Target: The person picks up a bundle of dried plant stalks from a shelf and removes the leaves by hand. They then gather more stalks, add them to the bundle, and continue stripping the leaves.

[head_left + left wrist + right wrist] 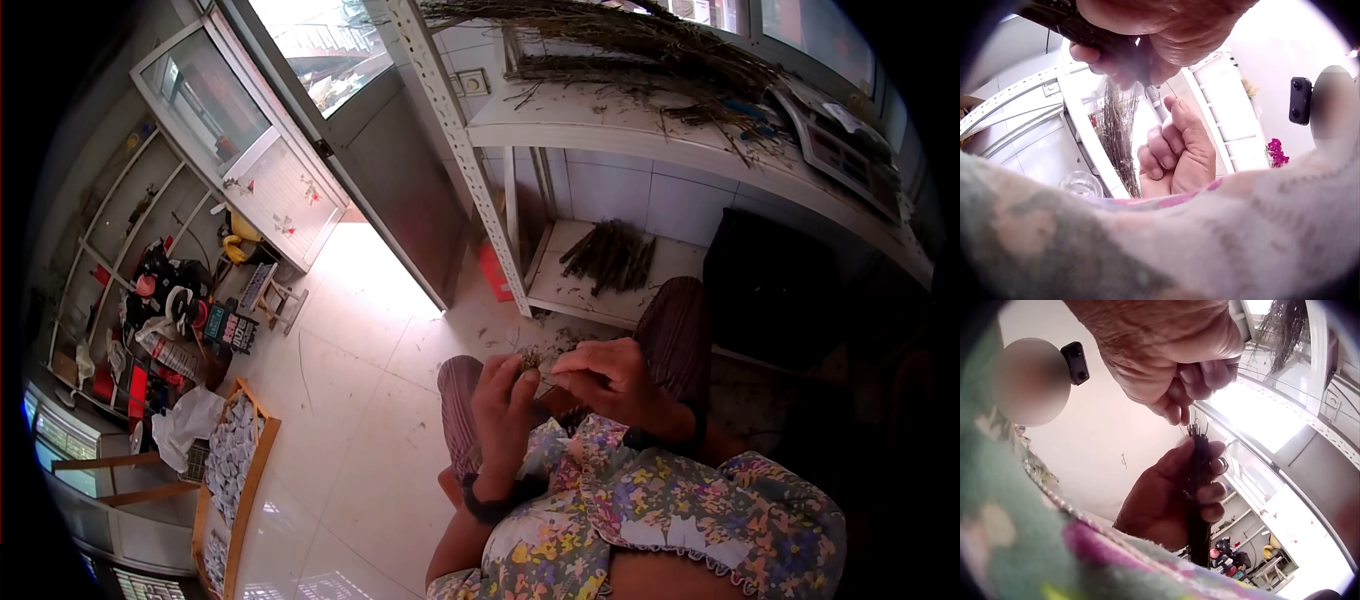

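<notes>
My left hand (503, 405) grips a bundle of thin dark stems (1199, 481), its fingers wrapped round the middle. In the right wrist view the bundle stands nearly upright, with uneven stem ends sticking out above the thumb. In the left wrist view its dark length (1075, 25) slants out of the left hand. Close by those ends, my right hand (612, 382) has its fingers curled and pinches a thin strand (1172, 91) between thumb and fingertip. A fine line like a stem or wire also trails from the right hand (1172, 350) in its wrist view.
Long dry stems (640, 50) lie on the white shelf (600, 115); short dark bundles (608, 255) are piled on its lower board. A black box-like object (765, 285) stands at the right. An orange-framed tray (262, 450) of grey pieces is on the left, near a cluttered rack and open door.
</notes>
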Tool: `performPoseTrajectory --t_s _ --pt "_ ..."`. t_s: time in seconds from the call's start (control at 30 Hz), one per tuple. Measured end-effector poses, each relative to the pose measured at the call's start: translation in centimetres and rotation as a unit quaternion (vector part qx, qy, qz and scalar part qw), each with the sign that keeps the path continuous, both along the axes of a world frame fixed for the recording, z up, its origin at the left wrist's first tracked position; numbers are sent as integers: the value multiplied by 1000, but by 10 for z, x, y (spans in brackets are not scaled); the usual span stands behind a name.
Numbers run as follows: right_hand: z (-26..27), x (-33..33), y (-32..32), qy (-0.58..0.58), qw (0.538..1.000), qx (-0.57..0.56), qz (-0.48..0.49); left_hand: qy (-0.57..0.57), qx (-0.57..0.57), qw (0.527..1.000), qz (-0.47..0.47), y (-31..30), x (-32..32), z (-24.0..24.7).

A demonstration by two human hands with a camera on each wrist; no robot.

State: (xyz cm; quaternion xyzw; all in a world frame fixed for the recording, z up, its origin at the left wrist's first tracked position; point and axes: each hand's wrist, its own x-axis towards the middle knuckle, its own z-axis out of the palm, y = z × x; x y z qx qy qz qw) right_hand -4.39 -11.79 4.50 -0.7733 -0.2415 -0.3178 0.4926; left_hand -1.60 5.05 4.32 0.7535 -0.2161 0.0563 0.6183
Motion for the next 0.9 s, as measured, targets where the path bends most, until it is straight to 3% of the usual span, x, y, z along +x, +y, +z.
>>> performPoseTrajectory --t_s 0.37,0.67,0.9 --pt "-7 0 -5 95 990 101 -31 -20 24 999 -41 1 1 -8" --pt "-9 2 -8 154 982 108 -20 -16 10 998 -53 1 0 -10" --pt "-13 7 -11 229 957 169 51 29 -25 997 -70 2 1 -13"
